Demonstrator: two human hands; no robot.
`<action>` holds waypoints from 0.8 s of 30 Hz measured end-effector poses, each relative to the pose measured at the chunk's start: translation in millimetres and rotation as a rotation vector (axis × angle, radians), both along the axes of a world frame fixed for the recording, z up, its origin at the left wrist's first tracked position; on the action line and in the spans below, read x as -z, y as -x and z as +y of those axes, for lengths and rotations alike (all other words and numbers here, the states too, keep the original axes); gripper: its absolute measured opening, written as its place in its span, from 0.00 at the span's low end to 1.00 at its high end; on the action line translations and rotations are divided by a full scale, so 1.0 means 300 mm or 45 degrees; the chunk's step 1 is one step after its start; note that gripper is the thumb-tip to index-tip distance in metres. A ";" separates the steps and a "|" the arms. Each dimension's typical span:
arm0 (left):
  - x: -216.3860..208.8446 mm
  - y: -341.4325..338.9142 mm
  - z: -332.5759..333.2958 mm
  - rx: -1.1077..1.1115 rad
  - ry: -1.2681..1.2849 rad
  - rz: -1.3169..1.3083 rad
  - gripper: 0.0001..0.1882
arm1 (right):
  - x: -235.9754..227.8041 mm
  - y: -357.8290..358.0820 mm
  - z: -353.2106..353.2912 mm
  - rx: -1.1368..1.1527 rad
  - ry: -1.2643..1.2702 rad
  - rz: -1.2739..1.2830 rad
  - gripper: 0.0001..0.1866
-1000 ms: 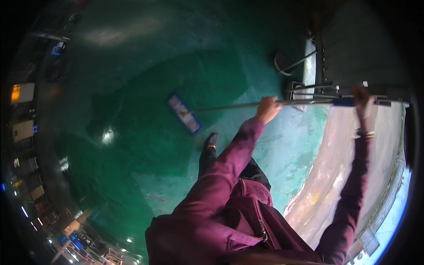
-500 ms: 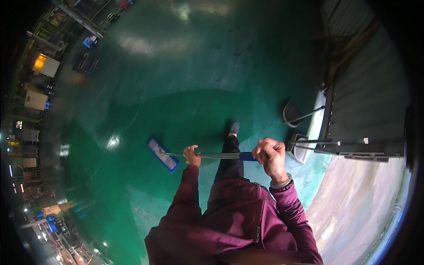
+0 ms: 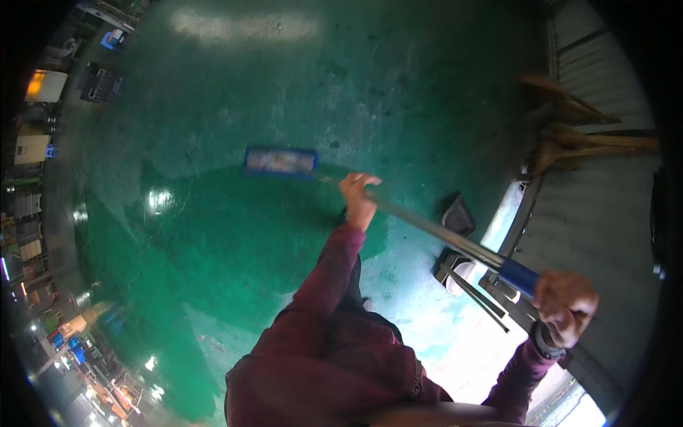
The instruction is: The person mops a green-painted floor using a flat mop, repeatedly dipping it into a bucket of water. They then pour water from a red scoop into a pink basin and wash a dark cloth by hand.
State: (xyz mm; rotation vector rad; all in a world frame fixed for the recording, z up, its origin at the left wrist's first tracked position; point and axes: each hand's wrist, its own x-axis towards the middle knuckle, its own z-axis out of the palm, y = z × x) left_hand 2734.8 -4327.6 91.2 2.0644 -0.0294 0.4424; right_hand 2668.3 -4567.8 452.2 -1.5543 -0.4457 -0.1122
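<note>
A flat mop (image 3: 281, 161) with a blue-edged, greyish pad is out on the green floor ahead of me, its pad blurred by motion. From it the metal pole slants toward the lower right. My left hand (image 3: 360, 201) is wrapped round the pole not far from the pad. At the other end, my right hand (image 3: 567, 307) grips the tip of the blue handle, its arm stretched out to the right. Whether the whole pad touches the floor, I cannot tell.
Two dustpans stand by the right wall: a dark one (image 3: 459, 215) and another (image 3: 455, 274) with long handles beside it. Brown broom-like bundles (image 3: 558, 146) lean on the grey corrugated wall (image 3: 569, 213). Far left, a black crate (image 3: 102, 84) stands near shelves and boxes.
The mop pad has swung farther ahead and to the right, turning as it went. My left hand has reached forward and right; my right hand has moved right and nearer. My view has shifted.
</note>
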 end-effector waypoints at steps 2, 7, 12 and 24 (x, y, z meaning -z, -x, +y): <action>0.033 -0.247 -0.146 0.081 0.100 -0.122 0.15 | -0.004 -0.088 -0.056 0.082 0.098 -0.015 0.13; 0.222 -0.762 -0.424 0.332 0.141 -0.162 0.13 | 0.164 -0.236 -0.108 0.328 0.227 -0.062 0.15; 0.238 -1.053 -0.538 0.650 -0.336 0.074 0.08 | 0.402 -0.371 -0.240 0.332 0.139 -0.225 0.14; 0.436 -1.020 -0.252 0.617 -0.721 0.334 0.09 | 0.690 -0.601 -0.572 0.949 -0.221 0.407 0.12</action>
